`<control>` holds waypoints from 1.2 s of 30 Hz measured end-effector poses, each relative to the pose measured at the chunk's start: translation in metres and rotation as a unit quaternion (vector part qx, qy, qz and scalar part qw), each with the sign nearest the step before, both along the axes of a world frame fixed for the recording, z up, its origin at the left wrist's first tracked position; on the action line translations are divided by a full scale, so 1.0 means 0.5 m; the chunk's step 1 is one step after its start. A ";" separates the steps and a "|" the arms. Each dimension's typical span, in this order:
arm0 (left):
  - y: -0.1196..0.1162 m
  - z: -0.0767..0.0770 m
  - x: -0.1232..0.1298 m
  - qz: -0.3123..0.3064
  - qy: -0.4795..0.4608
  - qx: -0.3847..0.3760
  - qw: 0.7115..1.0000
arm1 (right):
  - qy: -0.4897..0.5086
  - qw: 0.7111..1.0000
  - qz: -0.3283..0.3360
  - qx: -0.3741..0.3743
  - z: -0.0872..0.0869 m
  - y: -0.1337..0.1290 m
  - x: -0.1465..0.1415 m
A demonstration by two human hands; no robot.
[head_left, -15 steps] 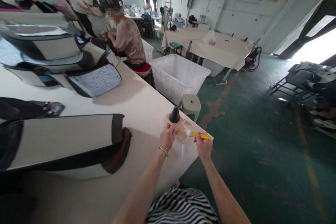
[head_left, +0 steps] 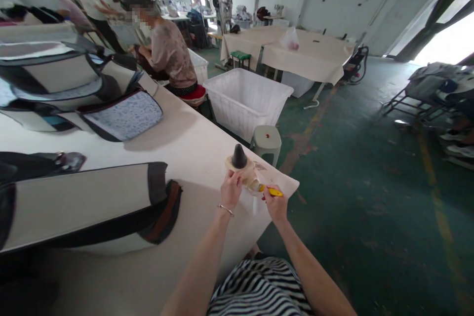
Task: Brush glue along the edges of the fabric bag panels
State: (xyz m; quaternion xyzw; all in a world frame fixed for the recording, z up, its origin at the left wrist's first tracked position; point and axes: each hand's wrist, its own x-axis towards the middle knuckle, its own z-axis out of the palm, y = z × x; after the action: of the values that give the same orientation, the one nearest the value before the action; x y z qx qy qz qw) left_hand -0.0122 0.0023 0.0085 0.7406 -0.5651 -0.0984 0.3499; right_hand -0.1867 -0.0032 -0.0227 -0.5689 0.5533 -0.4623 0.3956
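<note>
Near the table's corner stands a pale container (head_left: 249, 176) with a black cone (head_left: 239, 156) on its left part. My left hand (head_left: 231, 190) grips the container's near left side, just below the cone. Between the closed fingers of my right hand (head_left: 275, 203) is a brush with a yellow handle (head_left: 274, 191). The brush's tip reaches into the open right part of the container, where its bristles are hard to make out.
Bag pieces (head_left: 89, 202) lie on the left of the pale table (head_left: 207, 158), with more bags (head_left: 122, 114) behind. Beyond the edge are a grey stool (head_left: 268, 139) and a white bin (head_left: 246, 103). A person (head_left: 172, 54) sits at the table's far side.
My right hand has moved left with the brush, whose tip is now lower in the container's opening. My left hand still holds the container. The view has shifted slightly.
</note>
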 end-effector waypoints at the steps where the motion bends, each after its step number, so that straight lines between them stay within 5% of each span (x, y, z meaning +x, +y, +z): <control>1: 0.000 -0.001 0.000 0.000 0.001 0.001 1.000 | 0.002 1.000 -0.004 0.001 0.002 0.002 -0.002; 12: 0.000 -0.006 -0.002 0.001 0.002 -0.006 1.000 | 0.028 0.999 -0.020 -0.028 0.044 0.005 -0.032; 36: 0.002 -0.019 -0.006 0.010 -0.001 -0.012 1.000 | -0.001 0.978 0.114 -0.175 -0.006 0.021 -0.077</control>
State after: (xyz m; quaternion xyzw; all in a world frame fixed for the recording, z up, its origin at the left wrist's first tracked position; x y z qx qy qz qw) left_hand -0.0154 0.0035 -0.0011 0.7420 -0.5594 -0.0873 0.3590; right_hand -0.2251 0.0074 -0.0256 -0.6880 0.3947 -0.5049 0.3405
